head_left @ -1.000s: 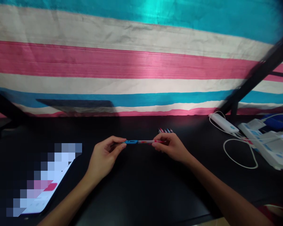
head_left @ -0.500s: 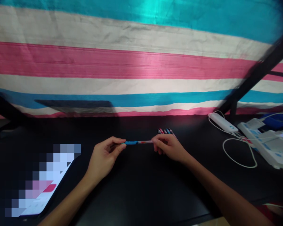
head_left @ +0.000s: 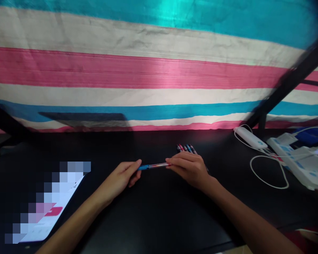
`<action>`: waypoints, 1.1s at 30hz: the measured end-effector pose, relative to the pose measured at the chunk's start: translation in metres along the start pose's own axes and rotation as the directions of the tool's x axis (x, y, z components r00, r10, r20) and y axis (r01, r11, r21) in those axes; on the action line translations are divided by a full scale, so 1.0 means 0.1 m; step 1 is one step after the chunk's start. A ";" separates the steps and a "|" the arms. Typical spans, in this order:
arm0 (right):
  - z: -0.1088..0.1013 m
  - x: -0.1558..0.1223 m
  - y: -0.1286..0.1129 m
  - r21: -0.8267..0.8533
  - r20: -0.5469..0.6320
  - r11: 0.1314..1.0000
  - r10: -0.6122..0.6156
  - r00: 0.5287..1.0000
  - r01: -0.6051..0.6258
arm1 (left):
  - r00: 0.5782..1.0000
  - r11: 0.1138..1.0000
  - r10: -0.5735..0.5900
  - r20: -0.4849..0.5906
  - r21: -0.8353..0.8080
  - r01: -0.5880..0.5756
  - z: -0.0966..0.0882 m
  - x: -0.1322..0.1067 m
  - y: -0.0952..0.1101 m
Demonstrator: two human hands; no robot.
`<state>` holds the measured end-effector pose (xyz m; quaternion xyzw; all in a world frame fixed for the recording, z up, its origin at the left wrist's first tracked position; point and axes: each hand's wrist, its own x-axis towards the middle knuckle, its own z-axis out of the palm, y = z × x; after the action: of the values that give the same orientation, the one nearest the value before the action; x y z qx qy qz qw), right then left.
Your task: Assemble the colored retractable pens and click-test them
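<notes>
1 blue-and-clear pen (head_left: 156, 165), crosswise between 2 hands (head_left: 188, 166)

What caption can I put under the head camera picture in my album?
Left hand and right hand hold one pen over a black table, near more pens.

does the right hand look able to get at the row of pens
Probably yes: the pens lie just beyond the right hand, nothing visible between, though it holds the blue-ended pen.

Blue-clear pen (head_left: 154, 165), pink-white-blue striped sheet (head_left: 148, 70), black table (head_left: 153, 215)
</notes>
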<state>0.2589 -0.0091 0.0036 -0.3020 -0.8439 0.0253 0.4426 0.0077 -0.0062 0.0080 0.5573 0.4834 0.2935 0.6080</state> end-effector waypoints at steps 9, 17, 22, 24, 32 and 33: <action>-0.04 -0.01 0.03 -0.003 0.253 0.991 0.132 0.958 -0.135 | 0.992 0.907 0.124 -0.026 0.409 -0.103 -0.03 -0.01 0.00; -0.03 0.03 -0.02 0.222 0.467 0.865 0.311 0.828 -0.450 | 0.955 0.771 0.293 -0.051 0.603 -0.204 0.00 -0.04 0.01; -0.04 0.02 0.02 0.318 0.594 0.663 0.418 0.688 -0.678 | 0.959 0.780 0.281 -0.044 0.592 -0.201 0.04 -0.04 0.00; -0.05 0.03 0.03 0.330 0.647 0.562 0.451 0.615 -0.758 | 0.959 0.779 0.279 -0.040 0.593 -0.202 0.04 -0.04 -0.01; -0.07 0.07 0.02 0.392 0.679 0.403 0.480 0.555 -0.827 | 0.971 0.808 0.239 0.010 0.553 -0.204 0.07 -0.05 0.04; -0.06 0.06 0.02 0.403 0.656 0.400 0.501 0.564 -0.823 | 0.975 0.819 0.220 0.021 0.539 -0.196 0.08 -0.05 0.05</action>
<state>0.2617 -0.0053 0.0111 -0.4237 -0.6461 0.5753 0.2685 0.0143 -0.0131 0.0135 0.7482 0.4951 0.2224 0.3816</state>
